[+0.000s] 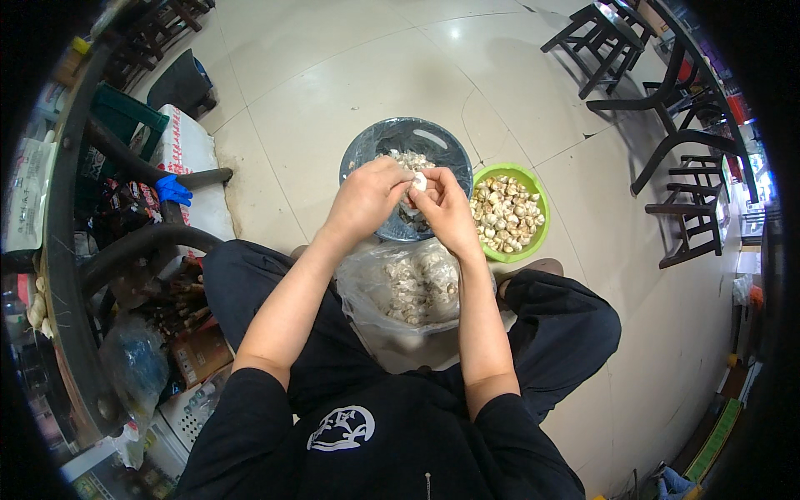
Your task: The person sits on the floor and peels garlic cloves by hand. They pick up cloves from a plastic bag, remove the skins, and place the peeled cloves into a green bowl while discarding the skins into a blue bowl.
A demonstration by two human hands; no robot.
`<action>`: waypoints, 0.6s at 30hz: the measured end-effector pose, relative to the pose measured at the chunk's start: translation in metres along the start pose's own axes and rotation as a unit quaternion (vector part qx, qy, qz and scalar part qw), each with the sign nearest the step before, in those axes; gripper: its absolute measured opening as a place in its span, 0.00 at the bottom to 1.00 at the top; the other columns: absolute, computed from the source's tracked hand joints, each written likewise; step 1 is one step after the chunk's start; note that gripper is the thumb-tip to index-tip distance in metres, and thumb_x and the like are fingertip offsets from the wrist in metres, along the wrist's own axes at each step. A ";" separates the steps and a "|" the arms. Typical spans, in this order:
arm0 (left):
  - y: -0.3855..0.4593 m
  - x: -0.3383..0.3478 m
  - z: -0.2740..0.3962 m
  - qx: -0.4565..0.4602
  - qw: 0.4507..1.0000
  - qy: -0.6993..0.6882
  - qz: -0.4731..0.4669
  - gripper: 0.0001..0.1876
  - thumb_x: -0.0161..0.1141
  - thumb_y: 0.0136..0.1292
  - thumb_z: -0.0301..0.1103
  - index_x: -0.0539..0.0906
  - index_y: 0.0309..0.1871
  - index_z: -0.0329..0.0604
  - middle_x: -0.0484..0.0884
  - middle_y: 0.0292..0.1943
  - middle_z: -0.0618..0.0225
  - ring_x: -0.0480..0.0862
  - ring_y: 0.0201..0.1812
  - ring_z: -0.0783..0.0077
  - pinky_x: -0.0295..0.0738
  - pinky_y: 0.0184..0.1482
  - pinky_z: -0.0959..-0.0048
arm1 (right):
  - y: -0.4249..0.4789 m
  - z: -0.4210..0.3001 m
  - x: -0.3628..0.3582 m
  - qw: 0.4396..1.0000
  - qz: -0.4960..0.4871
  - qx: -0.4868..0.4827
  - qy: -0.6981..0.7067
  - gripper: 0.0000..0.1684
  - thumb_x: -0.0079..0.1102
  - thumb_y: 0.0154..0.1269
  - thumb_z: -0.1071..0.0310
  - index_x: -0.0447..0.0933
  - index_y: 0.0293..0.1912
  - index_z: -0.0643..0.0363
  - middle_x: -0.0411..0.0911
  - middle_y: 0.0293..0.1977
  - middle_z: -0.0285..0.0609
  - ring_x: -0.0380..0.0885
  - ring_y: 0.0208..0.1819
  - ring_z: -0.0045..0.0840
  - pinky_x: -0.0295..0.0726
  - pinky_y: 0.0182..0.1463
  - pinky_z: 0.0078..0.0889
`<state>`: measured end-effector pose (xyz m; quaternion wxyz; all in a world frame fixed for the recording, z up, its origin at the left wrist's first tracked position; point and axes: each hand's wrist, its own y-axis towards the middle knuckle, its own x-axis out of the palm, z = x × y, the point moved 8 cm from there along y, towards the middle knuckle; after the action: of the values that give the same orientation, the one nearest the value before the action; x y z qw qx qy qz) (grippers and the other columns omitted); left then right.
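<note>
Between the fingertips of my two hands is a small white garlic bulb (419, 182). My left hand (373, 190) pinches it from the left, its back turned up. From the right, my right hand (445, 203) grips it with thumb and bent fingers. Both hands are above a dark basin (356, 150) lined with a plastic bag, where pale garlic skins (406, 159) lie. To the right, a lime-green bowl (542, 234) holds many garlic bulbs (505, 209). Nearer to me, a clear plastic bag (359, 294) contains more garlic (409, 290), partly hidden by my right forearm.
Dark wooden stools (603, 31) stand on the tiled floor (300, 119) at the far right. At the left are a table edge (75, 250), a white box (200, 187) with red writing, a blue glove (174, 190) and a dark bin (181, 84). My knees flank the clear bag.
</note>
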<state>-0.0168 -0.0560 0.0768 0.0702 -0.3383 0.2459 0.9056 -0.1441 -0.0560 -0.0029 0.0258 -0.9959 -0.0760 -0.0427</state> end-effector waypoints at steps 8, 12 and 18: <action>-0.005 0.002 0.005 -0.005 0.997 0.061 0.045 0.03 0.60 0.58 0.25 0.79 0.33 0.35 0.80 0.32 0.56 0.81 0.35 0.54 0.76 0.38 0.63 | -0.006 -0.018 0.003 0.990 0.047 -0.042 -0.127 0.18 0.63 0.59 0.76 0.74 0.50 0.64 0.77 0.35 0.38 0.73 0.30 0.13 0.76 0.37 0.19; -0.005 -0.002 -0.022 -0.101 0.991 0.044 0.072 0.04 0.57 0.62 0.27 0.78 0.35 0.36 0.78 0.31 0.54 0.80 0.36 0.49 0.75 0.40 0.57 | -0.005 0.000 0.011 0.989 0.010 0.027 0.146 0.19 0.59 0.62 0.78 0.73 0.54 0.65 0.78 0.40 0.37 0.77 0.36 0.15 0.76 0.43 0.17; -0.013 0.014 -0.053 -0.324 0.935 -0.134 -0.051 0.10 0.61 0.64 0.32 0.84 0.39 0.33 0.84 0.28 0.61 0.82 0.29 0.70 0.76 0.35 0.71 | -0.002 0.009 0.003 0.969 -0.021 0.070 0.235 0.22 0.54 0.66 0.79 0.70 0.60 0.65 0.77 0.46 0.39 0.76 0.41 0.17 0.79 0.50 0.21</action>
<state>0.0069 -0.0716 0.0283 0.0351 -0.2301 -0.0906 0.9683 -0.1410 -0.0530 -0.0111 0.1116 -0.9517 -0.0917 -0.2710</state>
